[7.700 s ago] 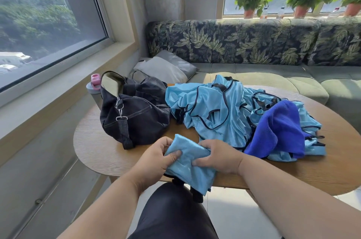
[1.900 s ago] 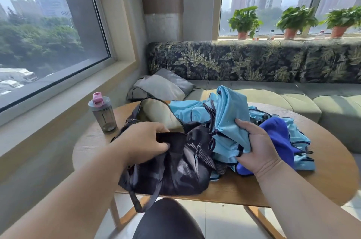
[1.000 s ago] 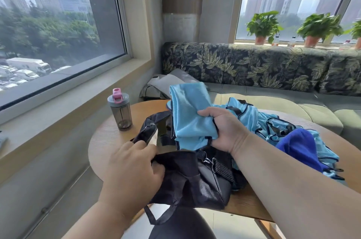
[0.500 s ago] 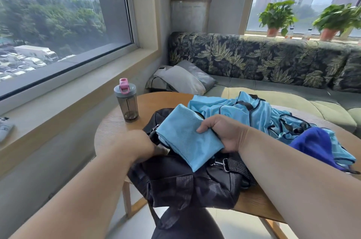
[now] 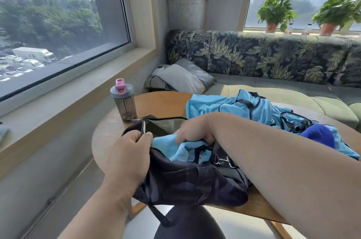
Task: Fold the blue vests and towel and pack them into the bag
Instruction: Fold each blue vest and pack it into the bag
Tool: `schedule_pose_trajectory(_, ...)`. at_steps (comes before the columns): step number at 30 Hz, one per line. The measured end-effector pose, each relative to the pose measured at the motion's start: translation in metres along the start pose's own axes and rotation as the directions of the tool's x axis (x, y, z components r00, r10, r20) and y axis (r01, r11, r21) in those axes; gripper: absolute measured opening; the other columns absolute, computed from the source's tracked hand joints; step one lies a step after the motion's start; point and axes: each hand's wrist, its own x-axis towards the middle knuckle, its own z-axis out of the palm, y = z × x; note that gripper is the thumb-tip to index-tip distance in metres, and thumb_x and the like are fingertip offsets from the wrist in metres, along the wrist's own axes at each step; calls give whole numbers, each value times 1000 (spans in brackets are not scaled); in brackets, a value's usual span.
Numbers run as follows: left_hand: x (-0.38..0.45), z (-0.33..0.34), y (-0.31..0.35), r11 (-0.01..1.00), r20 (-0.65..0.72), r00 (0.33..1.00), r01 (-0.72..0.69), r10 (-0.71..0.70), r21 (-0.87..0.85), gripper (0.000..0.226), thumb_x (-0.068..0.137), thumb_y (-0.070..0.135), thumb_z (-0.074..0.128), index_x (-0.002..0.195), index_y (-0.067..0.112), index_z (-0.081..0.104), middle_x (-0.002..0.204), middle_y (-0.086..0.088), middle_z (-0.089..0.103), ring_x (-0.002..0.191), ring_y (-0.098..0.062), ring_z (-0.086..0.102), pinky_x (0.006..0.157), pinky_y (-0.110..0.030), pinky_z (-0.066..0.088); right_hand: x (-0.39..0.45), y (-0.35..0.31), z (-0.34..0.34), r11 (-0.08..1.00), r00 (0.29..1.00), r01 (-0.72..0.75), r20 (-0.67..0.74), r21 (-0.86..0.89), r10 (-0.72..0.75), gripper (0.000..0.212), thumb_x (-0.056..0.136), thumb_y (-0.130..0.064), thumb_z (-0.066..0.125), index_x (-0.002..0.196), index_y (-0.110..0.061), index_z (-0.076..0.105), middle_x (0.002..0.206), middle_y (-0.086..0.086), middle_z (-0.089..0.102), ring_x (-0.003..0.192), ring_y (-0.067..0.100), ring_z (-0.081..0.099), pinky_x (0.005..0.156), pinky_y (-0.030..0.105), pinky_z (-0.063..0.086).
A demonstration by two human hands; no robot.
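My left hand (image 5: pixel 130 152) is pinching the rim of the black bag (image 5: pixel 187 182) at its open mouth, on the near edge of the round table (image 5: pixel 162 103). My right hand (image 5: pixel 195 131) is gripping a folded light-blue vest (image 5: pixel 175 150), crumpled and sitting partly inside the opening. Behind it, more light-blue vests with dark trim (image 5: pixel 240 108) are lying heaped, with the dark blue towel (image 5: pixel 318 136) bunched at the right.

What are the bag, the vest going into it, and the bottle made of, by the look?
Bag: dark woven synthetic, probably nylon; it slumps and creases with a faint sheen. Folded vest: thin, smooth light-blue fabric, likely polyester; slight sheen, dark trim. Bottle: smoky translucent plastic with a grey lid and pink cap; you can see through the wall.
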Motion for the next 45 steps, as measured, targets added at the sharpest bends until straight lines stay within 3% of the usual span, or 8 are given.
schedule_pose_trajectory(6, -2, 3, -1, 997, 47, 997, -65, 63, 47, 43, 95, 29, 62, 63, 15, 37, 50, 8, 35, 56, -17, 36, 58, -39, 32, 51, -46, 30, 990, 995, 53, -79, -131, -64, 18, 92, -6, 60, 108, 1, 64, 107, 24, 66, 103, 39, 67, 96, 50, 55)
schedule_pose_trajectory(10, 0, -7, -5, 999, 55, 998, -34, 33, 6, 41, 94, 22, 61, 63, 17, 35, 54, 6, 33, 51, -13, 30, 56, -37, 28, 70, -48, 28, 942, 937, 33, -318, -335, -146, 32, 105, -13, 53, 132, -1, 63, 124, 17, 64, 115, 34, 61, 85, 33, 43)
schedule_pose_trajectory(13, 1, -14, -15, 999, 52, 998, -27, 25, 28, 34, 93, 24, 60, 70, 7, 42, 54, 3, 39, 51, -14, 37, 55, -36, 32, 84, -40, 23, 916, 921, -34, -369, -399, -126, 36, 109, -13, 43, 138, 1, 59, 144, 21, 57, 133, 34, 54, 102, 37, 41)
schedule_pose_trajectory(20, 6, -22, -22, 999, 63, 998, 17, -19, 28, 29, 93, 26, 63, 75, 4, 54, 54, 0, 48, 51, -13, 43, 56, -35, 37, 105, -30, 14, 835, 938, -144, -342, -532, -56, 39, 109, -14, 41, 142, -2, 56, 148, 19, 55, 135, 34, 53, 107, 41, 41)
schedule_pose_trajectory(29, 10, -16, -22, 999, 78, 996, 32, -34, 23, 32, 93, 22, 64, 71, 5, 47, 52, 6, 41, 50, -11, 36, 57, -37, 34, 113, -20, -2, 661, 882, 104, -238, -743, -407, 33, 101, -58, 36, 123, -43, 55, 122, -7, 60, 116, 22, 55, 98, 38, 40)
schedule_pose_trajectory(34, 10, -16, -22, 1000, 90, 996, 19, -21, 18, 32, 92, 25, 64, 73, 4, 50, 53, 5, 41, 50, -11, 37, 58, -36, 34, 125, -28, 17, 578, 944, -17, -203, -816, -259, 44, 111, -33, 37, 139, -7, 58, 140, 14, 60, 133, 35, 55, 111, 43, 40)
schedule_pose_trajectory(38, 11, -18, -25, 1000, 86, 996, 14, -16, 21, 34, 92, 27, 63, 74, 4, 45, 53, 2, 41, 54, -16, 42, 58, -36, 36, 125, -37, 22, 478, 883, -45, -258, -877, -391, 36, 111, -23, 41, 142, -12, 56, 142, 9, 60, 129, 30, 56, 105, 37, 42)
schedule_pose_trajectory(45, 11, -18, -30, 999, 67, 998, -4, 1, 45, 31, 94, 29, 63, 76, 8, 48, 52, 5, 42, 50, -10, 37, 58, -37, 36, 126, -10, 1, 535, 817, 172, -183, -827, -546, 97, 85, -75, 65, 162, -32, 26, 168, 0, 34, 151, 27, 36, 124, 42, 29)
